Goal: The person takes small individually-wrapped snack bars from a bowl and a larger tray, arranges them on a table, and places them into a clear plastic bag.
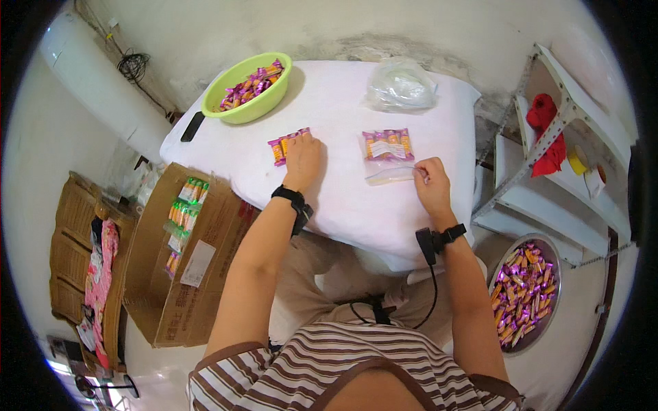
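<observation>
My left hand (304,158) rests over a row of small purple-and-orange wrapped snacks (279,149) on the white-covered table (339,205); its fingertips touch the row's right part and partly hide it. To the right lies a clear zip bag (386,165) with a row of the same snacks (388,144) in its far half and a white label across them. My right hand (432,182) pinches the right corner of the bag's near edge between thumb and fingers. Whether the zip is closed cannot be told.
A green basin (252,115) of wrapped snacks, a black phone-like object (193,127) and a bundle of clear bags (401,87) stand farther back. At left is an open cardboard box (198,287) with packed bags; at right, a metal shelf (552,205) and a metal basin (558,303) of snacks.
</observation>
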Available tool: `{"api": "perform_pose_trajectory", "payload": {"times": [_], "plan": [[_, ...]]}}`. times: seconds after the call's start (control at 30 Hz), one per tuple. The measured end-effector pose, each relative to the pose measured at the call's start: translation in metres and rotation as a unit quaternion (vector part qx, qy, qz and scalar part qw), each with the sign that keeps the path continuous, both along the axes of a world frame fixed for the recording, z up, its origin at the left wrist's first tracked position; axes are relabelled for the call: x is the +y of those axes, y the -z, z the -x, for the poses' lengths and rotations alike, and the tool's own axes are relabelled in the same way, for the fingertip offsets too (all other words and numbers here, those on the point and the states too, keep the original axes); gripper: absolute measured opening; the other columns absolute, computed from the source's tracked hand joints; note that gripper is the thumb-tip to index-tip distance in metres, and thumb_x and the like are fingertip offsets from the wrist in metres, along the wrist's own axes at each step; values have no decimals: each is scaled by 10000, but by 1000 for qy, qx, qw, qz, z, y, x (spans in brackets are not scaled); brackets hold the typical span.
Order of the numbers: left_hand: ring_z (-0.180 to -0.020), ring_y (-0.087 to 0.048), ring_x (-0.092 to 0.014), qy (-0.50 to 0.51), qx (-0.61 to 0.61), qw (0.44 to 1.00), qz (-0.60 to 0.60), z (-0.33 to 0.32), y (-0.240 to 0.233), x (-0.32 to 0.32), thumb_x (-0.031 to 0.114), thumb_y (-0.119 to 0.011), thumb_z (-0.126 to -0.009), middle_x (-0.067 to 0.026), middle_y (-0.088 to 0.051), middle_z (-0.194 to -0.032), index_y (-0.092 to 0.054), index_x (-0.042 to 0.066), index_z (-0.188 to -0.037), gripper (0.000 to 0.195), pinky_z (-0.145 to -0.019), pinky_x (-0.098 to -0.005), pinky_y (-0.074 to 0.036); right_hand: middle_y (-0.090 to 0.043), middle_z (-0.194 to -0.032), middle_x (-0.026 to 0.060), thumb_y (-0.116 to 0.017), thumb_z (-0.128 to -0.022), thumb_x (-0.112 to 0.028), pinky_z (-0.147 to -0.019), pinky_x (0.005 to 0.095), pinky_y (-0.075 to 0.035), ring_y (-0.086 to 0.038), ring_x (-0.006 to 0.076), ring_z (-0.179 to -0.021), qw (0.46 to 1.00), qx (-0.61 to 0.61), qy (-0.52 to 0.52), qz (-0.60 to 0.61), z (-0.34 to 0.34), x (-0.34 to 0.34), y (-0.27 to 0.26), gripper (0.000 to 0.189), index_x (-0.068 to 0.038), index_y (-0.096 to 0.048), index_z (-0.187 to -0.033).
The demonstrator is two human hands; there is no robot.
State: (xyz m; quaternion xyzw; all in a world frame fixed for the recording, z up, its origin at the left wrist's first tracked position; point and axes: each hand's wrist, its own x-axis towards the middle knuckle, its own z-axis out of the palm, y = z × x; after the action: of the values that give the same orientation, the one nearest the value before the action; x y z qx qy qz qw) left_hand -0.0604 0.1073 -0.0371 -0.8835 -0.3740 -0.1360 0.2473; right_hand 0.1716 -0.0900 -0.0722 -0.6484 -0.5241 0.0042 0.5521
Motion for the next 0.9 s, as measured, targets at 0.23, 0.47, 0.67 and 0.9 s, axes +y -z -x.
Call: {"api": "perform_pose_trajectory", "payload": {"times": [0.23, 0.47, 0.67, 0.9], "plan": [[-855, -626, -279, 26, 37, 998, 46, -2, -8, 3, 181, -544, -812, -124, -627, -879, -654, 69, -803, 158, -767, -418, -472, -567, -860, 123, -625, -791, 3, -652, 321, -507, -624, 257, -748, 999, 24, -39, -14, 4, -1, -3, 104, -11, -589, -887], [-837, -585, -346, 131, -141, 971, 145, 4, -3, -18, 112, -548, -828, -161, -585, -958, -595, 9, -873, 122, -721, -427, -487, -574, -838, 129, -627, -781, 5, -633, 338, -507, -625, 265, -725, 999, -11, -32, -10, 1, -1, -3, 77, -13, -601, -851], [-903, -593, -330, 200, -323, 911, 162, 17, -21, -95, -58, -559, -766, -151, -595, -1008, -581, 1, -921, 167, -757, -403, -495, -575, -830, 128, -638, -784, 0, -624, 328, -506, -623, 259, -711, 999, 5, -32, -27, 3, -2, -4, 79, -8, -599, -852], [-881, -592, -308, 330, -275, 884, 184, 4, -8, -169, -70, -593, -708, -142, -600, -1001, -596, 0, -921, 224, -749, -374, -507, -577, -836, 128, -631, -794, -5, -628, 325, -506, -625, 252, -714, 999, 1, -25, -27, 0, -1, -2, 81, -5, -603, -870]]}}
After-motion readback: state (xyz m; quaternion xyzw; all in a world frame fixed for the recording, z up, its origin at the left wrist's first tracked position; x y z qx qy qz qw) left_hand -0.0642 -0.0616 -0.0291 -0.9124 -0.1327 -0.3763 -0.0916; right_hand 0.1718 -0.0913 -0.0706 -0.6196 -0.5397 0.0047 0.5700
